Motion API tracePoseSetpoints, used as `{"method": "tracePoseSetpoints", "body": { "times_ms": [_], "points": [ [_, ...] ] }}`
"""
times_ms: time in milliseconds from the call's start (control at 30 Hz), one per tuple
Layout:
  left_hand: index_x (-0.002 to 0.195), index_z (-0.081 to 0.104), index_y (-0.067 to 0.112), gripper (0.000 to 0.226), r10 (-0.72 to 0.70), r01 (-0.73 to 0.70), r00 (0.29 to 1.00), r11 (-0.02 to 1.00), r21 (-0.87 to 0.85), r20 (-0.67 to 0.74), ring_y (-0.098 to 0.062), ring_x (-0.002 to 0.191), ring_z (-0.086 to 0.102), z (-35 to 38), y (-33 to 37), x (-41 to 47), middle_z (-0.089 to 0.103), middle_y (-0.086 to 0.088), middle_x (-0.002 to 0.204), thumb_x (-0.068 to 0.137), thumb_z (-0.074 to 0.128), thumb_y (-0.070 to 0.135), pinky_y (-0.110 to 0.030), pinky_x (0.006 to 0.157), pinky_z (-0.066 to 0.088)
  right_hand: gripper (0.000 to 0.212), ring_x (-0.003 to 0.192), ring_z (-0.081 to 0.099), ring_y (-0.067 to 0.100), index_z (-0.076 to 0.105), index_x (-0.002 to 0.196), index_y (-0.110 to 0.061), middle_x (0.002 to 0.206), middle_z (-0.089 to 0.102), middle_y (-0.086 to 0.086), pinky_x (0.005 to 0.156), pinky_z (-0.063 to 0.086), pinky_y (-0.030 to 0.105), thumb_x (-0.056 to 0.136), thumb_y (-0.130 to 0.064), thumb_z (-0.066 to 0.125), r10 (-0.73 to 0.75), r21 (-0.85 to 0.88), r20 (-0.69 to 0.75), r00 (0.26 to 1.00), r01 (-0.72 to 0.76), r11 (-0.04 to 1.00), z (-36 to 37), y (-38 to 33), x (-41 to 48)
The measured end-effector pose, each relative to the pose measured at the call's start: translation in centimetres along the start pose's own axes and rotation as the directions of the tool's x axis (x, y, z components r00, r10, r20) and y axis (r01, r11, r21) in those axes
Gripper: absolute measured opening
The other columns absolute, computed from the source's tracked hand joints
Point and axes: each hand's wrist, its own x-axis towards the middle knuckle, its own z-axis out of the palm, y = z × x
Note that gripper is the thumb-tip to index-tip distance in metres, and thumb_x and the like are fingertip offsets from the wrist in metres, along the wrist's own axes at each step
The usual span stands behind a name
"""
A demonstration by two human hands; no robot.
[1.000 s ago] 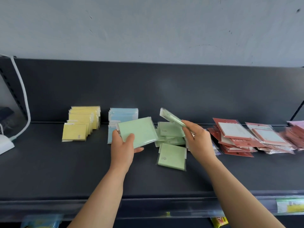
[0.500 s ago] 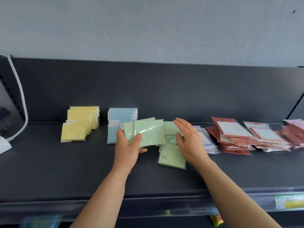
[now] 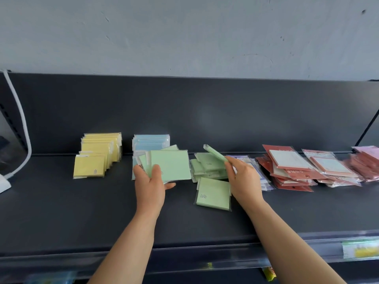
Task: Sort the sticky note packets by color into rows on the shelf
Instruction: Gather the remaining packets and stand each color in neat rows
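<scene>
On shelf (image 3: 61,212): pale green packets (image 3: 171,166), clear-wrapped, square.

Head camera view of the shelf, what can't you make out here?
- Blue plastic-wrapped sticky note packets: lower part hidden by the fanned green packets in the left hand.
- Purple-edged packets: mostly covered by the right hand.
- Small print on the lone flat green packet: too small.
- Pink packets: cut by the right edge.
</scene>
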Motion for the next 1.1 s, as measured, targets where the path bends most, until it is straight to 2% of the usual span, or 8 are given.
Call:
{"method": "tracePoseSetpoints", "body": {
  "times_ms": [100,167,267,367,500,733,933,1100],
  "points": [
    [0.115,0.039,0.011,0.015,-0.007,0.007,1.0,1.0,-0.007,-0.025,-0.018,0.095,0.066,-0.1,0.0,0.2,0.055,-0.002,0.121,0.1,0.042,0.013,-0.023,0.053,0.056,0.026,0.098,0.063,0.027,0.068,0.114,-0.013,0.12,0.066,0.007,0.082,0.043,0.025,0.093,-0.018,0.054,0.049,0.027,0.099,0.994,-0.052,0.998,0.1,0.4,0.0],
    [0.113,0.04,0.012,0.014,-0.011,0.01,0.999,1.0,-0.017,-0.041,-0.021,0.098,0.065,0.0,0.0,0.3,0.054,-0.004,0.122,0.099,0.042,0.013,-0.022,0.052,0.056,0.037,0.109,0.06,0.028,0.061,0.125,-0.02,0.146,0.045,0.002,0.097,0.04,0.029,0.089,-0.025,0.053,0.071,0.011,0.233,0.97,-0.076,0.997,0.1,0.3,0.5],
    [0.114,0.04,0.012,0.015,-0.011,0.01,0.999,1.0,-0.027,-0.052,-0.022,0.1,0.065,0.0,0.1,0.3,0.054,-0.004,0.122,0.099,0.042,0.013,-0.023,0.053,0.056,0.049,0.135,0.039,0.024,0.044,0.142,-0.024,0.157,0.026,0.001,0.112,0.029,0.035,0.096,-0.04,0.044,0.076,-0.027,0.347,0.935,-0.071,0.997,0.6,-0.7,2.6],
    [0.115,0.039,0.013,0.016,-0.009,0.007,0.998,1.0,-0.028,-0.056,-0.018,0.098,0.064,-0.1,0.2,0.2,0.055,-0.001,0.119,0.099,0.042,0.012,-0.024,0.054,0.057,0.059,0.146,0.018,0.022,0.03,0.149,-0.025,0.159,0.02,0.004,0.117,0.02,0.039,0.097,-0.05,0.039,0.114,-0.105,0.532,0.839,-0.068,0.992,1.6,-1.2,4.7],
    [0.111,0.04,0.013,0.013,-0.012,0.008,0.998,0.998,-0.066,-0.062,-0.015,0.094,0.065,-0.4,0.3,0.1,0.057,0.002,0.111,0.098,0.042,0.011,-0.025,0.054,0.057,0.062,0.136,0.032,0.02,0.039,0.144,-0.025,0.148,0.033,-0.001,0.108,0.035,0.036,0.089,-0.05,0.055,0.117,0.011,0.584,0.804,-0.152,0.988,1.3,-0.7,4.5],
    [0.111,0.041,0.015,0.013,-0.018,0.011,0.998,0.994,-0.108,-0.063,-0.015,0.097,0.065,-0.3,0.5,0.1,0.057,0.002,0.115,0.098,0.043,0.011,-0.028,0.057,0.058,0.072,0.129,0.029,0.016,0.043,0.138,-0.029,0.13,0.032,-0.004,0.113,0.028,0.036,0.077,-0.06,0.067,0.05,-0.02,0.661,0.749,-0.049,0.999,-0.7,-0.9,0.7],
    [0.113,0.04,0.016,0.015,-0.01,0.0,0.997,0.991,-0.135,-0.075,-0.013,0.096,0.064,-0.2,1.2,0.2,0.056,0.0,0.119,0.099,0.043,0.012,-0.027,0.058,0.059,0.071,0.146,0.012,0.019,0.024,0.151,-0.024,0.158,0.017,-0.002,0.119,0.015,0.037,0.092,-0.051,0.051,0.068,-0.08,0.641,0.764,-0.021,0.997,-0.4,-1.9,2.5],
    [0.116,0.042,0.015,0.017,-0.02,0.008,0.998,0.984,-0.177,-0.065,-0.014,0.098,0.065,-0.1,2.3,0.9,0.058,0.0,0.119,0.099,0.043,0.011,-0.027,0.058,0.058,0.053,0.122,0.048,0.013,0.043,0.141,-0.025,0.14,0.048,-0.008,0.101,0.038,0.027,0.093,-0.044,0.054,0.099,-0.068,0.696,0.711,-0.072,0.995,-0.8,-2.1,2.7]
  ]
}}
